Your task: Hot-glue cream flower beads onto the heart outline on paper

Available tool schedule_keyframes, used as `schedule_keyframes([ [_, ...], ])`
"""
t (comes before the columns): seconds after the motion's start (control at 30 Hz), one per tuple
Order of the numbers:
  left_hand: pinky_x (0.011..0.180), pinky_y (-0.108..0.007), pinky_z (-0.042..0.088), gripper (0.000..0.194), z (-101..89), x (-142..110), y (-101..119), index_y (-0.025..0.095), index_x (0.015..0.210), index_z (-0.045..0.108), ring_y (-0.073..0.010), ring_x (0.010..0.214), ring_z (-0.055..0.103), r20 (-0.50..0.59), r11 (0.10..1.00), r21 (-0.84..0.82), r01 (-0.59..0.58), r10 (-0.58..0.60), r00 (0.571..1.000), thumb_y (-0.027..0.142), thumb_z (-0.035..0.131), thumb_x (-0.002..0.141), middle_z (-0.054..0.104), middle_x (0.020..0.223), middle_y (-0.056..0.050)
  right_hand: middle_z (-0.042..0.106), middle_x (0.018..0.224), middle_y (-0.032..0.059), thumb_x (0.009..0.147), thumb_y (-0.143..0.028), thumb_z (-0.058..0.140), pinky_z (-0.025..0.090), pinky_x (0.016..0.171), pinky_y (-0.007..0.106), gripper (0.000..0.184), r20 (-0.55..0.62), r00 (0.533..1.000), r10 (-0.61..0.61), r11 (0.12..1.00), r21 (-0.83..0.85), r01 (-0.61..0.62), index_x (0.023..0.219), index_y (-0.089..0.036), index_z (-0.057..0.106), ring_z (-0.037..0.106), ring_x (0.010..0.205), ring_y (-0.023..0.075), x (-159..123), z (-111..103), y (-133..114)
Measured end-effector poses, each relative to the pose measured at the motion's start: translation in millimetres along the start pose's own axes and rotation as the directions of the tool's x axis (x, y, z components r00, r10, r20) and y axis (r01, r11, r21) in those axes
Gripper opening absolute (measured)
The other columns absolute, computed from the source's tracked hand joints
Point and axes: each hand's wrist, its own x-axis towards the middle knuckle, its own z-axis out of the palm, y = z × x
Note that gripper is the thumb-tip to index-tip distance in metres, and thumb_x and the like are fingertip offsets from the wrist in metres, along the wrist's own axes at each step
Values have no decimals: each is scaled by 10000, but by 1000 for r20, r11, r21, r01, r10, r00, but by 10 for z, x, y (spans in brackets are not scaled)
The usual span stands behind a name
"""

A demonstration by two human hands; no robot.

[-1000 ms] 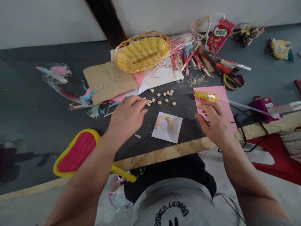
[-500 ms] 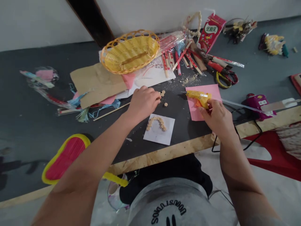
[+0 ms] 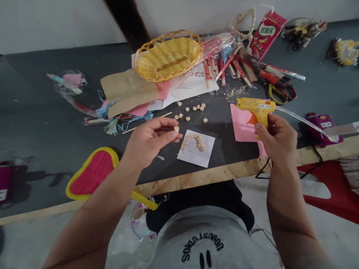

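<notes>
My left hand (image 3: pixel 150 138) hovers over the dark table (image 3: pixel 42 123), pinching one small tan flower-shaped bead (image 3: pixel 176 128) between thumb and fingertips. My right hand (image 3: pixel 277 138) grips a yellow glue gun (image 3: pixel 256 107), lifted off the pink paper (image 3: pixel 242 127), nozzle pointing left, a clear glue stick trailing from its back. Between the hands lies a white paper square (image 3: pixel 196 149) carrying an arch of glued beads (image 3: pixel 193 141). Several loose beads (image 3: pixel 193 110) lie scattered just beyond it.
A yellow woven basket (image 3: pixel 168 56) sits on papers and brown card (image 3: pixel 129 89) at the back. Red chopstick packets (image 3: pixel 221 63), scissors (image 3: pixel 280 91) and a red carton (image 3: pixel 265 33) crowd the back right. A red-and-yellow fan (image 3: pixel 92 173) lies left near the wooden table edge (image 3: pixel 196 179).
My left hand came back from the loose beads with one bead pinched. My right hand closed on the glue gun and lifted it off the pink paper.
</notes>
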Motion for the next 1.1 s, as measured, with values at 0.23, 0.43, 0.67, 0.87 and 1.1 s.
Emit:
schedule_keyframes([
  [0.23,762,-224,608,237,47,-328,-140,203,861,783,-127,773,724,-15,954,-284,98,-107,994,290,890,668,735,880,-20,652,810,-23,621,-283,832,482,551,261,417,378,920,109,732,596,-331,968,-278,601,555,583,116,-304,-20,-168],
  [0.43,740,-191,591,211,146,-443,-210,225,916,785,-99,754,697,13,939,-326,108,-110,994,283,859,727,747,882,-14,665,789,-22,712,-302,831,469,536,223,342,616,786,51,687,550,-475,995,-261,646,566,595,100,-573,62,-146],
  [0.67,750,-161,583,198,198,-544,-219,222,940,779,-90,766,709,0,936,-317,152,-160,987,292,835,764,767,858,-15,716,1065,47,896,-378,701,555,679,295,368,623,765,-163,774,562,-293,1215,-307,531,664,804,154,-847,122,-137],
  [0.87,691,-189,604,233,245,-564,-204,208,907,777,-117,692,724,-58,932,-328,155,-184,981,315,862,718,763,798,-16,683,1097,72,994,-396,547,566,762,356,245,613,723,-319,838,539,-87,1198,-266,504,657,908,185,-946,164,-158],
  [1.1,695,-193,593,177,249,-588,-137,226,885,779,-114,742,715,-88,991,-116,69,-80,993,285,836,728,759,918,-11,662,1062,55,1018,-359,504,564,796,346,209,592,708,-384,856,516,33,1205,-265,502,645,906,170,-991,192,-137],
])
